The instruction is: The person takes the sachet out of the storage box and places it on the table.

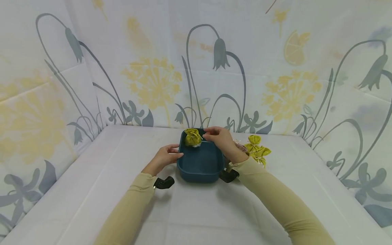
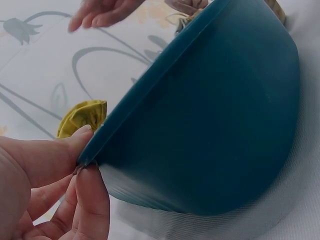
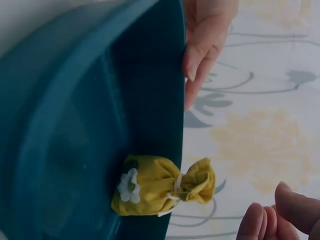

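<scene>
A dark teal plastic bin (image 1: 200,161) stands on the white-covered table. Inside its far left corner leans a yellow drawstring pouch (image 1: 192,137); the right wrist view shows a white flower (image 3: 129,186) on its front and a tied, ruffled neck. My left hand (image 1: 166,156) pinches the bin's left rim between thumb and fingers, plainly seen in the left wrist view. Over the bin's far right edge hovers my right hand (image 1: 225,141), its loosely bent fingers (image 3: 254,220) holding nothing, a short way from the pouch's ruffled top.
To the right of the bin, partly behind my right forearm, lie several more pouches, yellow ones (image 1: 258,151) and a brownish-pink one (image 1: 240,146). A floral-printed cloth (image 1: 165,61) hangs behind the table and along its sides.
</scene>
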The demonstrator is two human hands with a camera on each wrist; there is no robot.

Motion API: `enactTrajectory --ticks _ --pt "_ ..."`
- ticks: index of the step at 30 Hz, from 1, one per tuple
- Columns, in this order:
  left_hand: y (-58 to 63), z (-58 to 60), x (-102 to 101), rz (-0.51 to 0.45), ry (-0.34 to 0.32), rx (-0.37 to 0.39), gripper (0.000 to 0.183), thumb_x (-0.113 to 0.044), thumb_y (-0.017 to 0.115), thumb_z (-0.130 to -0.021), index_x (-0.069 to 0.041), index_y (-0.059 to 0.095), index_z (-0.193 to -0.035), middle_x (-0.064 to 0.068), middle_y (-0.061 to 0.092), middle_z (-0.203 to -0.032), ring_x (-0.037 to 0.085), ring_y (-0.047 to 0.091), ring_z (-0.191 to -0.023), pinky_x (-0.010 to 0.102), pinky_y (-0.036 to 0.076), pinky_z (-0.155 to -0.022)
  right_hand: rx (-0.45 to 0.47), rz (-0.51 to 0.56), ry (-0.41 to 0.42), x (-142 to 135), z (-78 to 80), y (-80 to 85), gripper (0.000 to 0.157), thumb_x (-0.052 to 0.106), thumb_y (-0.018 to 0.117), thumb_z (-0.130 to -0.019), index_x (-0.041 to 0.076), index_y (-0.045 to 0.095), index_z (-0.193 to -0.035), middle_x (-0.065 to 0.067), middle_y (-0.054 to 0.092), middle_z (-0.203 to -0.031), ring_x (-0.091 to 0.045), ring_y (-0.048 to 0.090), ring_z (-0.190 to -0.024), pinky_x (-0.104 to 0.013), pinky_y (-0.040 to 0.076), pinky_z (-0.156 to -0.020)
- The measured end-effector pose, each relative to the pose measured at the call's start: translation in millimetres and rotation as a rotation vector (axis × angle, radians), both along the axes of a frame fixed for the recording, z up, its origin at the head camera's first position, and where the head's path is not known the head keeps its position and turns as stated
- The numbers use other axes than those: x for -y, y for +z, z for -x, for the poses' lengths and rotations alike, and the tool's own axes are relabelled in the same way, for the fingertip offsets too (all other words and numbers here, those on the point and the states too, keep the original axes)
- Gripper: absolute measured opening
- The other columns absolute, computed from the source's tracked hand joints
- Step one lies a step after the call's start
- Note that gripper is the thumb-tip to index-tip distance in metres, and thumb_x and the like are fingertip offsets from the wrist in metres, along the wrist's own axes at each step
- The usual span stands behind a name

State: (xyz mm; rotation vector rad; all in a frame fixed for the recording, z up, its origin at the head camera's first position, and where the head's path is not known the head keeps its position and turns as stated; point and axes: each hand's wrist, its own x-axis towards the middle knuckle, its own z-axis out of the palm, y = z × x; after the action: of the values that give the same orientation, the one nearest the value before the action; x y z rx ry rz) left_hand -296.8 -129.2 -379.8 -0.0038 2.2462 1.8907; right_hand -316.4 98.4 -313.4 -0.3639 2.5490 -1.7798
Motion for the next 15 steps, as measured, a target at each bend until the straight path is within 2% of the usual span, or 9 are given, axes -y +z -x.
enactTrajectory --ticks 7,11,15 --pt "-1.6 1.7 0.2 0.034 0.028 0.017 0.058 -0.013 0.067 -0.087 -0.007 0.042 -0.139 0.020 0.046 -0.129 0.028 0.057 -0.106 0.037 0.048 -0.091 0.020 -0.001 -0.029 9.0 17.6 -5.3 0.034 0.010 0.067 -0.087 0.000 0.062 -0.118 -0.011 0.062 -0.101 -0.026 0.057 -0.100 -0.035 0.048 -0.087" --pt "-1.3 2.0 -0.3 0.047 0.043 0.022 0.058 -0.013 0.068 -0.087 -0.009 0.043 -0.139 0.018 0.047 -0.128 0.027 0.058 -0.104 0.036 0.049 -0.089 0.033 0.021 -0.048 14.2 26.2 -7.3 0.034 0.007 0.068 -0.086 -0.003 0.062 -0.117 -0.009 0.061 -0.095 -0.026 0.057 -0.097 -0.034 0.049 -0.086" --pt "-1.3 2.7 -0.2 0.046 0.041 0.019 0.059 -0.014 0.068 -0.086 -0.009 0.043 -0.139 0.017 0.048 -0.127 0.026 0.059 -0.103 0.036 0.049 -0.089 0.016 -0.006 -0.061 18.5 32.7 -9.6 0.032 0.005 0.069 -0.084 -0.003 0.064 -0.114 -0.009 0.061 -0.092 -0.026 0.057 -0.094 -0.034 0.049 -0.084"
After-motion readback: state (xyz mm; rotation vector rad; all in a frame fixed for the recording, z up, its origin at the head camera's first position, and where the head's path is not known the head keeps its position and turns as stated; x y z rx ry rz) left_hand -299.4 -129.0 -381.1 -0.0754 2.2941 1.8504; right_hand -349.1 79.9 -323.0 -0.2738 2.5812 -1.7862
